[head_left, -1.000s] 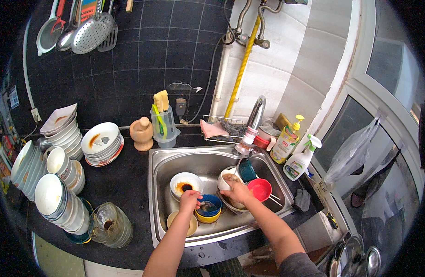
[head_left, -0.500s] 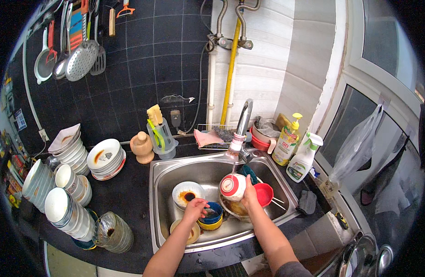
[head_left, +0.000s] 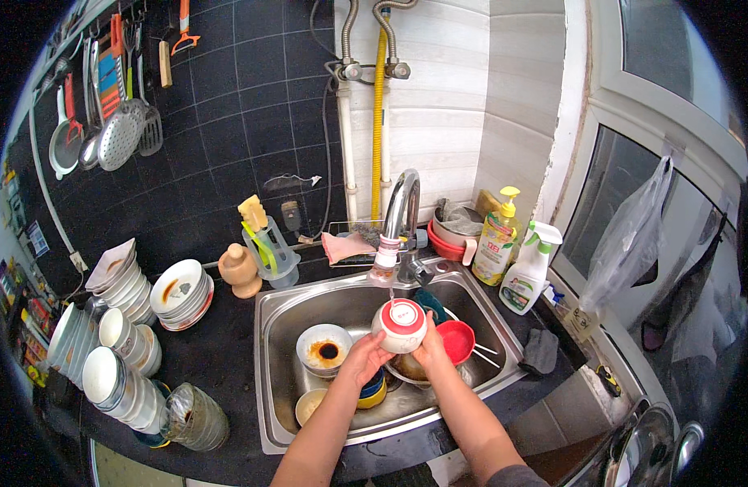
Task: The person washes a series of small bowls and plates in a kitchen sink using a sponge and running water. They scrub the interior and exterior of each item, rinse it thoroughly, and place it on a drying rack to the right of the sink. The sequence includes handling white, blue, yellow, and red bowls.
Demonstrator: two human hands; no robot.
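Left hand [head_left: 366,359] and right hand [head_left: 428,349] are seen from the head camera curled about a white bowl [head_left: 400,331] with a red-ringed base, which is gripped between them. Its left side is cupped by the left hand, the fingers half bent; its right side is clasped by the right hand, some fingers hidden from view. The bowl is held bottom up over the steel sink [head_left: 261,357], just below the spout of the chrome tap [head_left: 402,211]. In the basin, a brown-stained bowl [head_left: 323,354], a yellow bowl [head_left: 375,395] and a red bowl [head_left: 457,341] are seen nearby. Stacked white dishes [head_left: 122,390] are ranged along the black counter [head_left: 219,349].
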